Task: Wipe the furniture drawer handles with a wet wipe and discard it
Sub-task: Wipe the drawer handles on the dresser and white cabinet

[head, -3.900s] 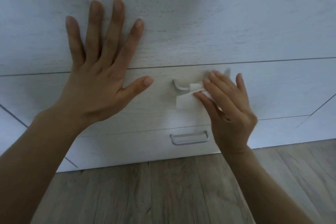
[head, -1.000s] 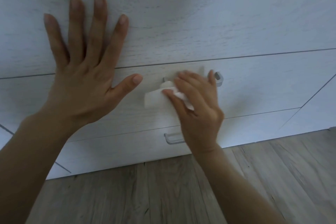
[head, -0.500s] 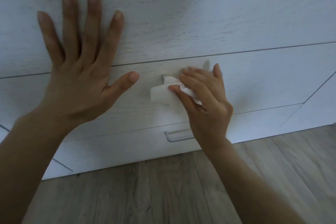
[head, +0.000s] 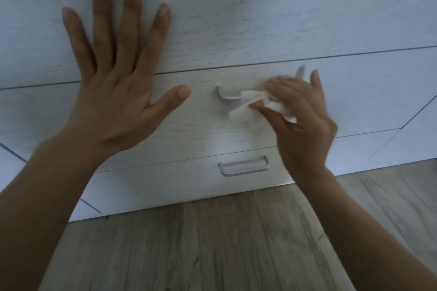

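A white wood-grain chest of drawers (head: 260, 19) fills the upper view. My right hand (head: 300, 123) is shut on a crumpled white wet wipe (head: 246, 103) and presses it on the right part of the middle drawer's silver handle (head: 224, 97). That handle's left end shows bare; its right end peeks out above my fingers. My left hand (head: 115, 87) lies flat with fingers spread on the drawer front, left of the handle. The bottom drawer's silver handle (head: 243, 165) is uncovered below.
Grey-brown wood-plank floor (head: 212, 243) runs under the chest's bottom edge. Thin seams mark the drawer fronts and side panels at left and right.
My right hand has slid the wipe to the right along the middle handle, uncovering its left end. My left hand stays flat on the drawer front.
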